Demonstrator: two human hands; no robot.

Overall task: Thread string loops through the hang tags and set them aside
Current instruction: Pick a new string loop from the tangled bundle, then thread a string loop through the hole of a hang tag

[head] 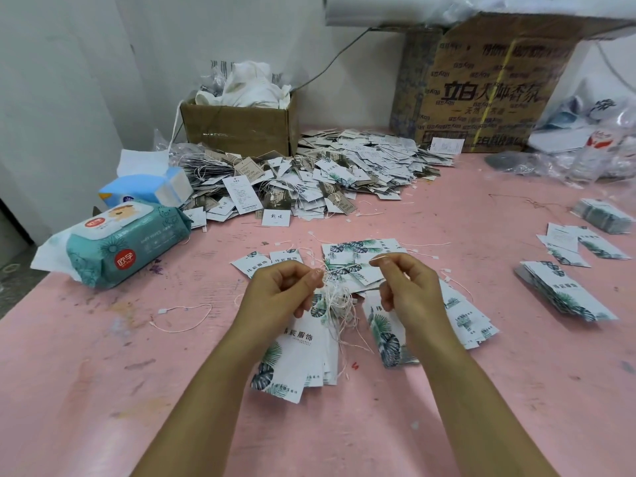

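At lower centre, strings (336,304) are pinched by the curled left hand (278,297) over a tag bundle (292,359) on the table (137,390); fingertips of the right hand (411,287) are pressed together, their hold not discernible

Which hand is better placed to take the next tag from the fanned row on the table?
Probably right: the right hand hovers over the fanned white leaf-print paper tags; the left hand grips the strung tag bundle.
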